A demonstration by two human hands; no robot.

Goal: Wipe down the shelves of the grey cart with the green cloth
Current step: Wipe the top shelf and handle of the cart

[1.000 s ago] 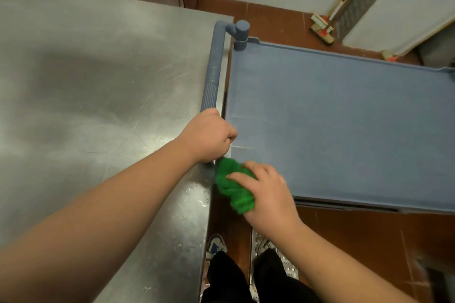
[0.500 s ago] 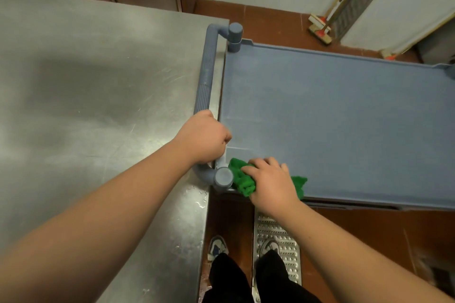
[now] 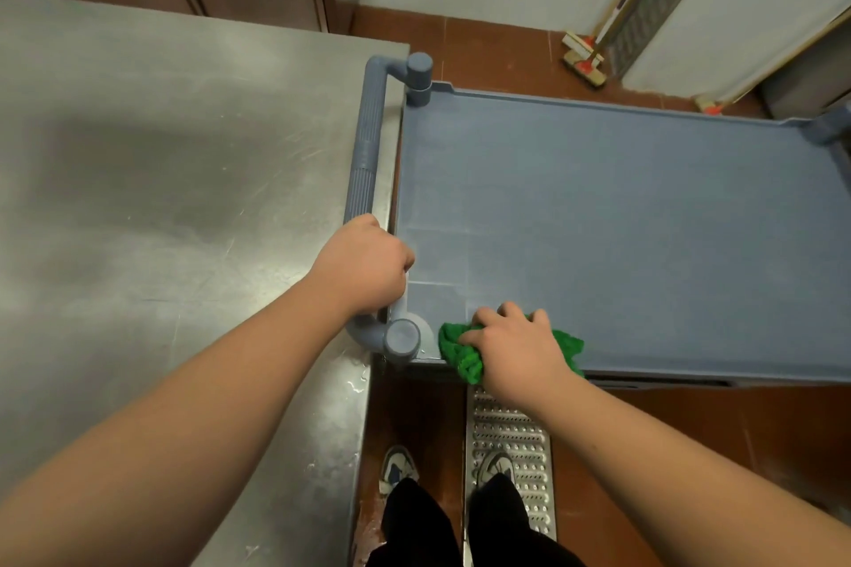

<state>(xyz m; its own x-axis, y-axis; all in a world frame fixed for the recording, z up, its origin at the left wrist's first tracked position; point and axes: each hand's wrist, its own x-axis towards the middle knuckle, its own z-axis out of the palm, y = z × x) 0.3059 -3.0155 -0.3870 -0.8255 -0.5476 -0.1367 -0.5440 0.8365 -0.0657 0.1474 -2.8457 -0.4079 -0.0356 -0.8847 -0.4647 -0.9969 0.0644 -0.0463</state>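
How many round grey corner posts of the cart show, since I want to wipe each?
3. One round grey corner post stands beside the green cloth, one at the handle's far end, one partly shows at the far right. A fourth may lie outside the view.

Blue-grey cart (image 3: 644, 216) with a ribbed handle (image 3: 366, 152); bright green cloth (image 3: 465, 357); brushed silver counter (image 3: 161, 198); red-brown tiled floor (image 3: 690, 428); dimpled metal grate (image 3: 511, 442) at six o'clock.
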